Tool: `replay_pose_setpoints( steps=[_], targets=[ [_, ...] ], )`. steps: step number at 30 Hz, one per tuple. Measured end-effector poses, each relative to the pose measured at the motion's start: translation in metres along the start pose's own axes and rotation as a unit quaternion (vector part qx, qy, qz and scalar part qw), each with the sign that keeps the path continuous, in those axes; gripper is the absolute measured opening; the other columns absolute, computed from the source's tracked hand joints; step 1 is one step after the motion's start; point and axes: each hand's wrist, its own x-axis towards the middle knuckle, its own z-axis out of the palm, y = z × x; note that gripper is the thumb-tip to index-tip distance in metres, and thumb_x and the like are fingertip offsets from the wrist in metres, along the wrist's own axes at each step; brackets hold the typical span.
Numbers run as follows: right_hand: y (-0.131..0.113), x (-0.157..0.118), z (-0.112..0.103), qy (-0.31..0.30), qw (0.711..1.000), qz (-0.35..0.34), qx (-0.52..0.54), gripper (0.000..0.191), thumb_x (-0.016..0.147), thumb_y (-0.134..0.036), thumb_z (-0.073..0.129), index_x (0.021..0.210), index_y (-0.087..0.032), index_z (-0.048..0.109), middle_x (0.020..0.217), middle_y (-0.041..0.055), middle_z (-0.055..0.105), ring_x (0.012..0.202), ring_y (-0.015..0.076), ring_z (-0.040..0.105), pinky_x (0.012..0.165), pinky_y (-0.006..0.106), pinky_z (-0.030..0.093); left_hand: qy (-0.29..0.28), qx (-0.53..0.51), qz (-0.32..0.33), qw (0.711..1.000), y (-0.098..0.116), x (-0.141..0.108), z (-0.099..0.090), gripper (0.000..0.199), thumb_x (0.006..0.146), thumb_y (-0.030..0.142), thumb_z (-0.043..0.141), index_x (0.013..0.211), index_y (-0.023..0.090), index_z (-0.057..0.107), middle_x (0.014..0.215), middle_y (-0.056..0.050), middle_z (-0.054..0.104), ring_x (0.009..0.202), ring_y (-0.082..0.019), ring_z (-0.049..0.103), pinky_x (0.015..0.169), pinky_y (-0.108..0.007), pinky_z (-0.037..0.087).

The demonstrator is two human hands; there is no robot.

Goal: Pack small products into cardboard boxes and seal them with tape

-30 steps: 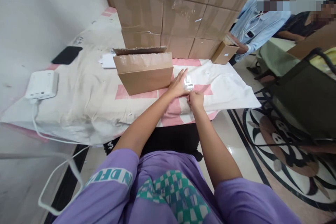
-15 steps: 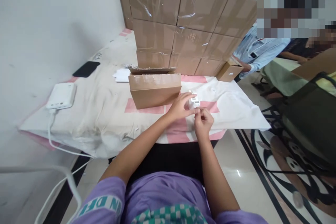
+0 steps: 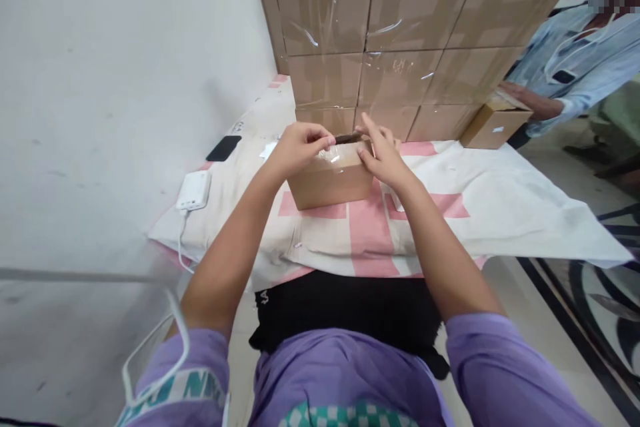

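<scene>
A small brown cardboard box (image 3: 327, 187) stands upright on the cloth-covered table (image 3: 320, 237) in front of me, its top partly open with a dark gap. My left hand (image 3: 303, 147) is at the top left of the box, thumb and forefinger pinched together. A shiny strip of clear tape (image 3: 331, 155) shows right under those fingertips, against the upper front. On the top right edge rests my right hand (image 3: 383, 152), fingers apart, thumb on the front side. A small white object (image 3: 399, 204) lies on the cloth, partly hidden by my right forearm.
Taped cardboard boxes (image 3: 400, 33) are stacked like a wall behind. To the left lie a black phone (image 3: 223, 148) and a white device (image 3: 194, 190) with a cable. At right, a person's hand (image 3: 537, 103) touches another small box (image 3: 493, 128). A wall (image 3: 125, 80) bounds the left side.
Both hands have left the small white object and come up to the top of the box. My view has turned, so the stack sits farther right in it.
</scene>
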Motion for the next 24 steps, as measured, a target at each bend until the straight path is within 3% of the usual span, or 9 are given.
replay_pose_setpoints(
  steps=[3, 6, 9, 11, 15, 18, 21, 24],
  targets=[
    [0.004, 0.015, 0.007, -0.086, 0.996, 0.021, -0.015, 0.067, 0.097, -0.029, 0.038, 0.163, -0.021, 0.031, 0.141, 0.0112, 0.066, 0.142, 0.0357, 0.04, 0.114, 0.066, 0.024, -0.088, 0.028, -0.016, 0.996, -0.022, 0.04, -0.006, 0.022, 0.082, 0.035, 0.069, 0.081, 0.015, 0.077, 0.076, -0.003, 0.071, 0.07, -0.014, 0.06, 0.072, -0.029, 0.047],
    [0.01, 0.007, 0.013, -0.089, 0.996, 0.023, 0.006, 0.063, 0.1, -0.029, 0.033, 0.163, -0.02, 0.032, 0.144, 0.0112, 0.064, 0.14, 0.0334, 0.042, 0.116, 0.063, 0.024, -0.162, 0.067, -0.056, 0.983, -0.049, 0.056, 0.002, 0.038, 0.073, 0.047, 0.078, 0.096, 0.017, 0.079, 0.082, -0.005, 0.071, 0.074, -0.018, 0.063, 0.074, -0.031, 0.05],
    [0.014, -0.001, 0.017, -0.077, 0.996, 0.018, 0.033, 0.061, 0.102, -0.029, 0.032, 0.163, -0.024, 0.033, 0.145, 0.0087, 0.063, 0.14, 0.0313, 0.042, 0.118, 0.06, 0.025, -0.142, 0.135, -0.076, 0.978, -0.067, 0.055, 0.012, 0.065, 0.072, 0.06, 0.076, 0.127, 0.025, 0.073, 0.111, -0.009, 0.069, 0.102, -0.027, 0.066, 0.093, -0.039, 0.052],
    [0.014, -0.003, 0.02, -0.065, 0.996, 0.015, 0.059, 0.061, 0.101, -0.028, 0.034, 0.162, -0.025, 0.035, 0.144, 0.0072, 0.064, 0.14, 0.0297, 0.043, 0.12, 0.058, 0.026, -0.125, 0.173, -0.098, 0.972, -0.073, 0.053, 0.016, 0.067, 0.079, 0.065, 0.068, 0.136, 0.031, 0.067, 0.13, -0.009, 0.066, 0.121, -0.032, 0.06, 0.108, -0.045, 0.045],
    [0.017, -0.006, 0.022, -0.042, 0.983, 0.015, 0.181, 0.059, 0.099, -0.031, 0.046, 0.157, -0.024, 0.043, 0.143, 0.0072, 0.065, 0.138, 0.0251, 0.049, 0.12, 0.048, 0.035, -0.146, 0.144, -0.154, 0.967, -0.074, 0.057, 0.022, 0.047, 0.088, 0.058, 0.055, 0.121, 0.03, 0.075, 0.132, -0.002, 0.071, 0.119, -0.029, 0.063, 0.107, -0.039, 0.045],
    [0.033, -0.016, 0.008, 0.021, 0.951, 0.078, 0.3, 0.052, 0.097, -0.042, 0.055, 0.147, -0.027, 0.051, 0.127, 0.0077, 0.073, 0.107, 0.0208, 0.069, 0.093, 0.036, 0.056, -0.132, 0.135, -0.15, 0.97, -0.076, 0.055, 0.018, 0.04, 0.089, 0.051, 0.052, 0.109, 0.026, 0.078, 0.127, 0.0, 0.074, 0.115, -0.028, 0.065, 0.102, -0.036, 0.047],
    [0.06, -0.026, -0.016, 0.113, 0.953, 0.158, 0.231, 0.035, 0.1, -0.038, 0.045, 0.129, -0.025, 0.061, 0.11, 0.0062, 0.076, 0.071, 0.0136, 0.069, 0.063, 0.026, 0.055, -0.111, 0.151, -0.137, 0.973, -0.081, 0.044, 0.004, 0.039, 0.088, 0.049, 0.05, 0.1, 0.024, 0.077, 0.12, -0.002, 0.077, 0.11, -0.028, 0.067, 0.098, -0.033, 0.047],
    [0.076, -0.024, -0.027, 0.076, 0.977, 0.169, 0.102, 0.026, 0.097, -0.02, 0.044, 0.106, -0.02, 0.068, 0.104, 0.0067, 0.076, 0.085, 0.0143, 0.071, 0.076, 0.026, 0.056, -0.086, 0.171, -0.142, 0.971, -0.086, 0.028, -0.011, 0.04, 0.088, 0.051, 0.048, 0.092, 0.022, 0.076, 0.11, -0.003, 0.079, 0.1, -0.027, 0.067, 0.091, -0.032, 0.048]
  ],
)
